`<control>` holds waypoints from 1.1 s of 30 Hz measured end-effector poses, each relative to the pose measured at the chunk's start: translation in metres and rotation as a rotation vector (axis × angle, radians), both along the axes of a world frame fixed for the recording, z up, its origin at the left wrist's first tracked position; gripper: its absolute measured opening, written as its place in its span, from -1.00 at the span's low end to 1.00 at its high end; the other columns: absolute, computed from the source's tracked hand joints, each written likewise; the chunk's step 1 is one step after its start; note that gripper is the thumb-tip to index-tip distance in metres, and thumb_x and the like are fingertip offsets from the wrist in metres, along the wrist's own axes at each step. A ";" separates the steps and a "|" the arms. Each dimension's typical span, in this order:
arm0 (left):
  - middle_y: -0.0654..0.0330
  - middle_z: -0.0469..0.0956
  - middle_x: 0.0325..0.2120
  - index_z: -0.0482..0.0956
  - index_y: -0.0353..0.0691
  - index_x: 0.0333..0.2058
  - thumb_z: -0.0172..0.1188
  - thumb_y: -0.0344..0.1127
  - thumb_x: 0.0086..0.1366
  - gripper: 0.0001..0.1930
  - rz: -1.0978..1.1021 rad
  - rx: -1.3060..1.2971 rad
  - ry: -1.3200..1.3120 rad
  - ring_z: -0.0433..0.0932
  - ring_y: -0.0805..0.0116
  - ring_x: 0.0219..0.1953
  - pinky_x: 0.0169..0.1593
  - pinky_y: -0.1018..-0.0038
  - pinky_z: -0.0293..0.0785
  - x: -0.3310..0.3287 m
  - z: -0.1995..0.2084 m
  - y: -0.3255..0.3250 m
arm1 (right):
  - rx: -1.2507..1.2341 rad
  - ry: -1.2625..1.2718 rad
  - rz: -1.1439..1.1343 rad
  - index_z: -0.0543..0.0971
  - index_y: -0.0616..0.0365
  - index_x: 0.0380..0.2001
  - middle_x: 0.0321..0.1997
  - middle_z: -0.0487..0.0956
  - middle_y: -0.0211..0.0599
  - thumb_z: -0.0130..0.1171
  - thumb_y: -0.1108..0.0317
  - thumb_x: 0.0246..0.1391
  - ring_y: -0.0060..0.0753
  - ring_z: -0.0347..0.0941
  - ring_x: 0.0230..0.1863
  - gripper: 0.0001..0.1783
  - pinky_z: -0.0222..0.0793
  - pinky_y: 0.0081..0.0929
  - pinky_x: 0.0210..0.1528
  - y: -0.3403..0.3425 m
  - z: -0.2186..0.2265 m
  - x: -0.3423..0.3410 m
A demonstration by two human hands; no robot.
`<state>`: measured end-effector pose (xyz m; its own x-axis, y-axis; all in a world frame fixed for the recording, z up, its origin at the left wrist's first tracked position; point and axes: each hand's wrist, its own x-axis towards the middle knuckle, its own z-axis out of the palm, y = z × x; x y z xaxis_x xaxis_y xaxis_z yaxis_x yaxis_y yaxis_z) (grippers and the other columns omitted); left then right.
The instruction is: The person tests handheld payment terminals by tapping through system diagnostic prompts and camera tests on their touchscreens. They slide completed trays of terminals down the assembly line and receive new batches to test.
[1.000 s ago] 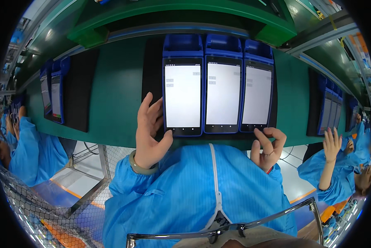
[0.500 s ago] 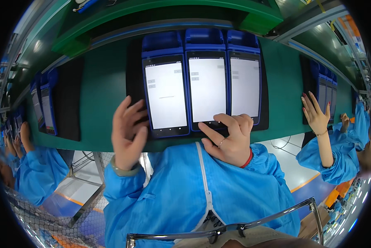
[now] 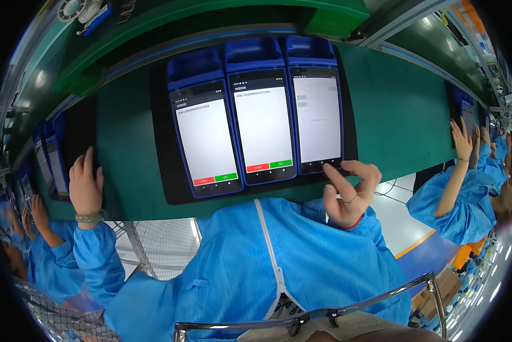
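Three blue handheld terminals with lit touchscreens lie side by side in front of me. The left terminal and the middle terminal each show a white page with a red and a green button at the bottom. On the right terminal the page is pale with small grey buttons. My right hand is at this terminal's lower edge, index finger stretched to the bottom of its screen, other fingers loosely bent, nothing held. Far to the left, my left hand is open over the green table, fingers extended and empty.
A black mat lies under the terminals on the green table. A green shelf runs along the back, with a white roll on it. Co-workers in blue sit on both sides; more terminals stand at the left.
My left hand has swung left, away from the terminals. My right hand has gone from the middle terminal to the right one. The left and middle screens now show red and green buttons.
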<state>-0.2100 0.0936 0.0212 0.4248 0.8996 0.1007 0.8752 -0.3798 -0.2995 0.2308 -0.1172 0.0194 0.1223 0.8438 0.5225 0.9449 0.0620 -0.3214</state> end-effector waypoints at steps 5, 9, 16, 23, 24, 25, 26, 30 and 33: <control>0.18 0.40 -0.26 0.37 0.08 0.06 0.07 -0.44 0.00 -0.44 0.034 0.055 0.269 0.47 0.23 -0.36 -0.39 0.36 0.51 0.011 0.004 0.003 | 0.080 0.115 -0.078 0.62 0.14 -0.26 -0.21 0.42 -0.23 0.19 0.53 -0.29 -0.29 0.27 -0.25 -0.63 0.25 -0.43 -0.20 0.006 -0.010 0.011; 0.10 0.47 -0.36 0.58 -0.10 -0.32 0.01 -0.32 0.09 -0.79 0.258 -0.170 0.420 0.54 0.13 -0.39 -0.40 0.26 0.50 0.013 0.010 0.015 | 0.094 0.161 -0.108 0.59 0.25 -0.20 -0.18 0.41 -0.14 0.10 0.57 -0.12 -0.22 0.34 -0.19 -0.67 0.29 -0.40 -0.12 0.009 -0.025 0.025; 0.11 0.53 -0.58 0.59 -0.10 -0.59 0.06 -0.14 -0.02 -0.79 -0.078 -0.296 0.284 0.56 0.19 -0.49 -0.47 0.24 0.45 0.062 0.023 0.007 | 0.141 0.293 -0.157 0.53 0.39 -0.16 -0.18 0.35 -0.12 -0.05 0.58 0.08 -0.24 0.34 -0.18 -0.73 0.30 -0.45 -0.17 -0.016 -0.044 0.035; 0.10 0.54 -0.51 0.56 -0.24 -0.24 0.08 -0.13 0.12 -0.67 -0.268 -1.084 -0.526 0.54 0.23 -0.46 -0.38 0.42 0.44 0.074 0.074 -0.002 | 0.206 0.168 -0.085 0.51 0.41 -0.17 -0.17 0.34 -0.14 -0.07 0.58 0.11 -0.27 0.33 -0.18 -0.76 0.29 -0.45 -0.17 -0.007 -0.053 0.043; 0.11 0.54 -0.53 0.53 -0.30 -0.22 0.08 -0.16 0.15 -0.66 -0.159 -1.168 -0.866 0.54 0.28 -0.48 -0.39 0.45 0.44 0.056 0.094 0.012 | 0.242 0.197 -0.075 0.51 0.42 -0.17 -0.17 0.34 -0.14 -0.07 0.58 0.11 -0.27 0.33 -0.18 -0.76 0.29 -0.44 -0.16 -0.013 -0.061 0.048; 0.12 0.53 -0.54 0.50 -0.35 -0.19 0.08 -0.19 0.17 -0.66 -0.044 -1.250 -1.208 0.53 0.33 -0.49 -0.40 0.48 0.44 0.030 0.109 0.036 | 0.270 0.218 -0.076 0.50 0.42 -0.17 -0.17 0.34 -0.14 -0.08 0.59 0.11 -0.27 0.33 -0.18 -0.76 0.29 -0.44 -0.16 -0.018 -0.065 0.048; 0.16 0.54 -0.50 0.47 -0.43 -0.15 0.06 -0.30 0.18 -0.67 -0.121 -0.764 -1.372 0.51 0.41 -0.47 -0.36 0.50 0.45 -0.005 0.101 0.064 | 0.265 0.200 -0.107 0.50 0.43 -0.18 -0.17 0.34 -0.12 -0.08 0.60 0.10 -0.25 0.33 -0.19 -0.76 0.28 -0.43 -0.16 -0.025 -0.065 0.048; 0.18 0.56 -0.35 0.53 -0.28 -0.14 0.09 -0.29 0.18 -0.71 0.723 0.183 -1.353 0.52 0.34 -0.30 -0.20 0.46 0.46 -0.224 0.015 0.112 | 0.335 0.141 -0.032 0.50 0.42 -0.19 -0.20 0.36 -0.11 -0.07 0.61 0.08 -0.23 0.32 -0.20 -0.76 0.28 -0.42 -0.17 -0.015 -0.060 0.048; 0.09 0.57 -0.22 0.53 -0.38 -0.12 0.00 -0.06 0.25 -0.54 1.057 -0.120 -1.496 0.52 0.23 -0.20 -0.11 0.41 0.44 -0.232 -0.033 0.105 | 0.254 0.121 -0.078 0.50 0.42 -0.20 -0.23 0.37 -0.10 -0.08 0.62 0.05 -0.22 0.31 -0.20 -0.75 0.27 -0.40 -0.17 -0.014 -0.052 0.041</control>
